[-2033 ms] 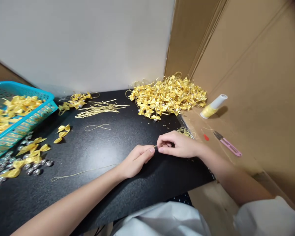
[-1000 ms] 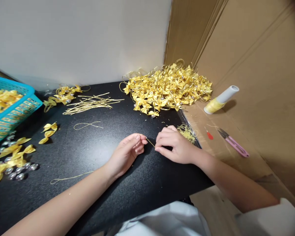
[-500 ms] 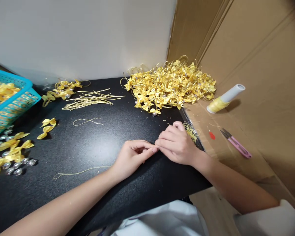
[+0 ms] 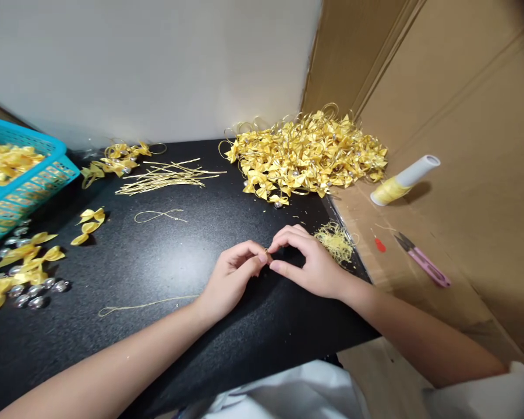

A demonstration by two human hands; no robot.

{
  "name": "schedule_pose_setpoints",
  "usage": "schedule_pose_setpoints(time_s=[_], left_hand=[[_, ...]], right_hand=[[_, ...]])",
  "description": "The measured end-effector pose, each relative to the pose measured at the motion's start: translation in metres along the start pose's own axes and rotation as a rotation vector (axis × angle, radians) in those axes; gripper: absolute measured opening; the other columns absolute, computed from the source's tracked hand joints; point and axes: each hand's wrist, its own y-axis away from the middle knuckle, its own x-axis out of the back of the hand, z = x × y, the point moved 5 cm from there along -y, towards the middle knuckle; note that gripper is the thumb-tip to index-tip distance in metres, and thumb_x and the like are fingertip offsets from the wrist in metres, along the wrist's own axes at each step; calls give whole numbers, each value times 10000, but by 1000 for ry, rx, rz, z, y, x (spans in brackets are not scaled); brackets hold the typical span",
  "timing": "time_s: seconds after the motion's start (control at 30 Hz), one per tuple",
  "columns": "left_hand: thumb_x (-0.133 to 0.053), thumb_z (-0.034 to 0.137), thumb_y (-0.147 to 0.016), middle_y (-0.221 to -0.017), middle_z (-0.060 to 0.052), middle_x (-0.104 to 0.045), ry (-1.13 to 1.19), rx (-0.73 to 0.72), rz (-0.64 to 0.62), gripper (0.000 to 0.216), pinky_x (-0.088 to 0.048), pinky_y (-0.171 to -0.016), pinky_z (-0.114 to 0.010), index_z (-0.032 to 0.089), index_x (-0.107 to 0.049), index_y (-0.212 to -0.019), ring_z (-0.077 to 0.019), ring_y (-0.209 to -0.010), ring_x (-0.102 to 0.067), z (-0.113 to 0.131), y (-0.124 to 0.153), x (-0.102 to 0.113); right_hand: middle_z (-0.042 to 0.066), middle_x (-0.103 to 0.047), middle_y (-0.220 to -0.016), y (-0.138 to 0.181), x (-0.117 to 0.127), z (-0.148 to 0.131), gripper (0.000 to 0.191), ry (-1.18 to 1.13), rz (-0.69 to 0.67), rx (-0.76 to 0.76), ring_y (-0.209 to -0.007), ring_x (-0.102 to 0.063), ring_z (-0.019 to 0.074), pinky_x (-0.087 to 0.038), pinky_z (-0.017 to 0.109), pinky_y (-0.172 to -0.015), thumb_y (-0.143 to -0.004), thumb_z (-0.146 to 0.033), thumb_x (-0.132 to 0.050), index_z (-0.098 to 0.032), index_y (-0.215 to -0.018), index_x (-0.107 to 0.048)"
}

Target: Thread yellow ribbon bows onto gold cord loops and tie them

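Observation:
Over the black table, my left hand pinches a thin gold thread between thumb and forefinger; only a tiny bit of it shows. My right hand meets it there, its curled forefinger and thumb tips at the same bit of thread, the other fingers bent behind. A looped gold thread lies on the table by my left forearm. Farther back rests another crossed loop of thread. Just beyond my right hand sits a tangle of yellow thread scraps.
A big heap of yellow bows stands at the back, with gold cord lengths left of it. Silver bells and a turquoise basket are at left. At right are a thread tube, pink snips and a red tag.
My right hand has shifted left and opened from a tight curl, its thumb now showing apart from the forefinger. A small thread loop now shows at the fingertips. The view has moved slightly.

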Motion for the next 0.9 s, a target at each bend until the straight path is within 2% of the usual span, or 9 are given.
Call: schedule_pose_setpoints(time_s=[0.27, 0.5, 0.57, 0.7, 0.9], left_hand=[[-602, 321, -842, -622, 27, -538, -84, 7, 44, 210, -372, -592, -220, 164, -616, -703, -91, -590, -448, 7, 2, -2], [-692, 337, -782, -620, 14, -609, -86, 35, 158, 182, -404, -526, -206, 158, -672, -754, -79, -527, -486, 7, 3, 0], [-715, 330, -768, -653, 4, -643, -65, 41, 184, 181, -416, -522, -200, 158, -683, -817, -79, -535, -507, 5, 4, 0], [-747, 322, -748, -631, 26, -650, -8, -8, 219, 323, -430, -525, -193, 183, -624, -1013, -84, -535, -532, 7, 5, 0], [-718, 293, -776, -711, -6, -694, -108, -53, 227, 150, -451, -561, -204, 170, -681, -853, -89, -572, -559, 11, 6, -1]], right_hand=[[4, -614, -836, -1, -5, 3, 100, -31, -18, -14, -862, -533, 152, -412, 317, -820, -866, -180, -629, -193, -790, -566], [7, -612, -802, 0, -4, 2, 130, 37, 19, -20, -845, -526, 156, -405, 319, -816, -889, -194, -605, -190, -768, -557], [8, -611, -798, 1, -4, 2, 136, 58, 33, -26, -842, -523, 159, -402, 317, -806, -890, -199, -605, -191, -764, -553], [5, -604, -793, 1, -5, 3, 146, 79, 41, -41, -837, -518, 159, -398, 310, -790, -892, -206, -604, -190, -758, -550], [9, -603, -810, 1, -5, 4, 137, 75, 49, -35, -847, -525, 159, -397, 319, -805, -898, -195, -594, -190, -769, -547]])
